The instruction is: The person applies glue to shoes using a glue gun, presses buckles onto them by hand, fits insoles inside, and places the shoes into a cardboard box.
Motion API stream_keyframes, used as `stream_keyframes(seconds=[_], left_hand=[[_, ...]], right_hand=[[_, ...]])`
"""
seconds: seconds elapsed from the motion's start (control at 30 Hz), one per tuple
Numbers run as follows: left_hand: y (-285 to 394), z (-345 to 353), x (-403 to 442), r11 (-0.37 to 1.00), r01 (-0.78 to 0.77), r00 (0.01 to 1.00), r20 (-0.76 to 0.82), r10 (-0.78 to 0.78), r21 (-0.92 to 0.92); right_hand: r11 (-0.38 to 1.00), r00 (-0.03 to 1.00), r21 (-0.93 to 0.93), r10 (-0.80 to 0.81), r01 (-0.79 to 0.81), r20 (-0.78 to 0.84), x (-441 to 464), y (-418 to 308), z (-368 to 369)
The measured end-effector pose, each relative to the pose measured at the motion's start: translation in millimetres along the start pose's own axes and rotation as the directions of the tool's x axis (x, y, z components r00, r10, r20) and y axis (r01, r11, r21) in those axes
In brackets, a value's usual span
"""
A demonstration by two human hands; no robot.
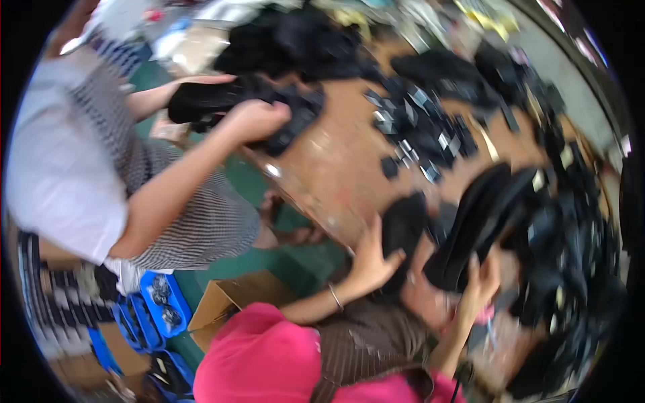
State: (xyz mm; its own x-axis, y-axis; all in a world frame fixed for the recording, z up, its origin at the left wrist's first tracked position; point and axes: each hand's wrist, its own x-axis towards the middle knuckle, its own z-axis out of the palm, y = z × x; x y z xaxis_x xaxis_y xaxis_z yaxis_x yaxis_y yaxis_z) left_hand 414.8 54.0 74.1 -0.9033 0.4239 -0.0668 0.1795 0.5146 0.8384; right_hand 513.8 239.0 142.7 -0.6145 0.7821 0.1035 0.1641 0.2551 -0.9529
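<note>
My left hand [374, 265], with a bracelet at the wrist, has its thumb and fingers spread apart beside a black sole-shaped piece [405, 225] at the table's near edge. Blur hides whether the palm touches that piece. To the right, the fingertips of my right hand [480, 285] overlap the lower edge of a long, curved black piece [467, 225]. Whether those fingers grip it is too smeared to tell. Another similar black piece [521, 191] lies just behind.
A co-worker [74, 161] at the left holds black pieces [211, 104] over the brown table [329, 148]. Small black and shiny parts [420, 127] are scattered mid-table. Dark heaps [571, 255] line the right. A cardboard box [235, 299] and blue trays [161, 302] stand lower left.
</note>
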Motion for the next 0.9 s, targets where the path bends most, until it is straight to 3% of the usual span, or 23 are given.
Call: stream_keyframes(seconds=[0.07, 0.1, 0.17, 0.2, 0.23, 0.27, 0.3, 0.33, 0.37, 0.43, 0.5, 0.53, 0.57, 0.63, 0.67, 0.7, 0.77, 0.8, 0.83, 0.9], left_hand=[[-5, -7, 5, 0.998, 0.006, 0.998, 0.063, -0.010, 0.061], [-6, -10, 8, 0.995, 0.026, 0.995, 0.089, -0.035, 0.100], [-14, -10, 10, 0.973, -0.027, 0.999, 0.030, 0.020, 0.230], [-18, -12, 13, 0.984, 0.016, 0.997, 0.068, -0.029, 0.180], [-21, -13, 15, 0.989, 0.061, 0.993, 0.094, -0.075, 0.138], [-25, -10, 17, 0.983, -0.021, 0.999, 0.037, 0.014, 0.181], [-27, -8, 21, 0.989, -0.029, 0.998, 0.054, 0.021, 0.145], [-26, -3, 27, 0.993, -0.033, 0.997, 0.068, 0.026, 0.110], [-26, 0, 31, 0.997, -0.029, 0.996, 0.088, 0.023, 0.076], [-18, 15, 42, 0.997, -0.030, 0.999, 0.023, 0.031, -0.073], [-8, 23, 52, 0.988, -0.005, 1.000, 0.000, 0.005, -0.154], [-3, 25, 54, 0.987, -0.111, 0.994, -0.034, 0.108, -0.117], [3, 23, 51, 0.990, -0.125, 0.992, 0.006, 0.125, 0.062], [19, 16, 52, 0.899, -0.170, 0.985, 0.083, 0.149, 0.403], [19, 17, 54, 0.889, -0.152, 0.987, 0.116, 0.113, 0.433], [11, 15, 58, 0.894, -0.197, 0.976, 0.172, 0.138, 0.403], [14, 13, 60, 0.944, -0.289, 0.957, 0.068, 0.282, 0.160], [36, 6, 56, 0.984, -0.173, 0.982, 0.073, 0.175, -0.031], [32, 4, 57, 0.940, -0.334, 0.942, -0.032, 0.333, -0.062], [41, -22, 53, 0.972, -0.215, 0.973, -0.105, 0.205, -0.093]], right_hand=[[0.998, 0.993, -0.023, -0.065, 0.063, -0.100, 29, 5, -22], [0.996, 0.994, -0.012, -0.090, 0.090, -0.068, 45, 5, -32], [0.992, 0.984, 0.002, -0.128, 0.129, -0.122, 75, 23, -45], [0.973, 0.982, -0.205, -0.133, 0.104, -0.132, 88, 22, -45], [0.992, 0.990, -0.077, -0.107, 0.100, -0.093, 110, 54, -52], [0.929, 0.985, -0.370, -0.048, -0.017, -0.164, 123, 61, -49], [0.856, 0.986, -0.514, -0.036, -0.054, -0.164, 139, 82, -50], [0.828, 0.984, -0.556, -0.038, -0.068, -0.176, 156, 113, -49], [0.778, 0.983, -0.607, 0.079, -0.163, -0.164, 164, 109, -44], [0.856, 0.945, -0.404, 0.264, -0.322, -0.192, 171, 106, -38], [0.896, 0.975, -0.397, 0.140, -0.198, -0.170, 177, 102, -41], [0.908, 0.984, -0.394, 0.085, -0.142, -0.158, 176, 103, -43], [0.941, 0.980, -0.304, 0.101, -0.151, -0.174, 176, 104, -45], [0.997, 0.976, -0.076, -0.035, 0.019, -0.216, 157, 88, -39], [0.980, 0.984, 0.191, -0.017, 0.052, -0.177, 142, 71, -37], [0.982, 0.975, 0.153, -0.078, 0.111, -0.206, 127, 58, -37], [0.973, 0.961, 0.162, -0.118, 0.162, -0.251, 90, 36, -35], [0.976, 0.963, 0.154, -0.116, 0.157, -0.245, 69, 24, -32], [0.978, 0.965, 0.147, -0.113, 0.150, -0.239, 45, 15, -33], [0.985, 0.981, -0.171, -0.038, 0.005, -0.189, -9, 20, -35]])
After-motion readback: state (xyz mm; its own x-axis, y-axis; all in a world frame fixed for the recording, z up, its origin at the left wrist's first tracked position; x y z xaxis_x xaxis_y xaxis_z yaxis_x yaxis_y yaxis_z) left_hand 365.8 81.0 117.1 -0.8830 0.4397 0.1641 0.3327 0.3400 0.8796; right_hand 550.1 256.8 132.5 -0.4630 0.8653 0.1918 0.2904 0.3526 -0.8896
